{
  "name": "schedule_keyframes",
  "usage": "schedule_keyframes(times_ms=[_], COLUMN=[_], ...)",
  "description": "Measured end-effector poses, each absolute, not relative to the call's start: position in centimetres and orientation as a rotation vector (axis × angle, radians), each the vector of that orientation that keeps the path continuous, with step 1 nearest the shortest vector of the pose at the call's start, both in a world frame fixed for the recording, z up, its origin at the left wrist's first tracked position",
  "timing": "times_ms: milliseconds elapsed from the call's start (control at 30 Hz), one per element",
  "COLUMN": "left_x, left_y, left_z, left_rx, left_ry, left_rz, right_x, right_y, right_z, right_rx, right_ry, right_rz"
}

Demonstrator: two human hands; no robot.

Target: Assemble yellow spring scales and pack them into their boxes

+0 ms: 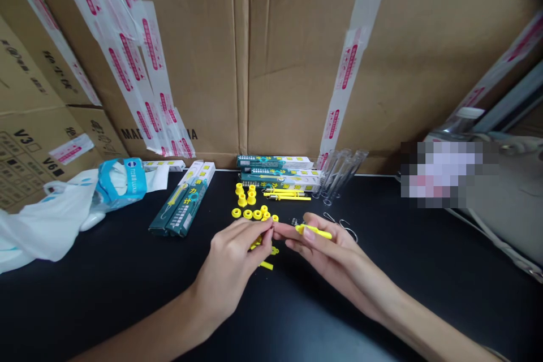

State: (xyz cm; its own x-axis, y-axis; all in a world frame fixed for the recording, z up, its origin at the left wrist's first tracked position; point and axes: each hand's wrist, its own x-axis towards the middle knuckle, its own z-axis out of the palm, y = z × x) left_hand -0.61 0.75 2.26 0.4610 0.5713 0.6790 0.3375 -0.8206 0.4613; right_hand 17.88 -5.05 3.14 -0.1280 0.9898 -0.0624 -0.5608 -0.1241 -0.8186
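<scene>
yellow caps (247, 206) & boxes (183, 206) behind hands (280, 243)

My feed is soft and fairly bright, lit from above across the cardboard boxes (297, 39). The black table (127, 277) swallows light, with a faint bluish sheen near the bottom edge. The left hand (237, 260) and right hand (326, 249) look slightly soft and cast barely any shadow. The edges bow and the upper right corner goes dark.

Slim yellow rod (317, 231), near level; pinched at one end.
</scene>
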Motion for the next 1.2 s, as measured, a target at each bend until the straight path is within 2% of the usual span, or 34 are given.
schedule_keyframes(times_ms=[200, 433, 767, 1000, 1200], left_x=[-0.70, -0.63, -0.53, -0.43, -0.53], left_y=[1.02, 0.99, 0.52, 0.57, 0.84], left_z=[2.05, 2.54, 2.88, 2.37, 1.97], left_rx=[2.383, 2.428, 2.525, 2.519, 2.470], left_ry=[0.919, 0.864, 0.840, 0.891, 0.887], left_rz=[1.225, 1.146, 1.065, 1.079, 1.119], right_x=[17.90, 17.81, 18.11, 17.82, 17.56], right_y=[-5.11, -5.04, -4.43, -4.32, -4.55], right_z=[3.12, 3.11, 2.71, 2.34, 2.47], right_rx=[-0.717, -0.748, -1.122, -1.076, -1.111], right_ry=[-0.738, -0.731, -0.972, -0.896, -0.913], right_rz=[1.610, 1.617, 1.251, 1.355, 1.281])
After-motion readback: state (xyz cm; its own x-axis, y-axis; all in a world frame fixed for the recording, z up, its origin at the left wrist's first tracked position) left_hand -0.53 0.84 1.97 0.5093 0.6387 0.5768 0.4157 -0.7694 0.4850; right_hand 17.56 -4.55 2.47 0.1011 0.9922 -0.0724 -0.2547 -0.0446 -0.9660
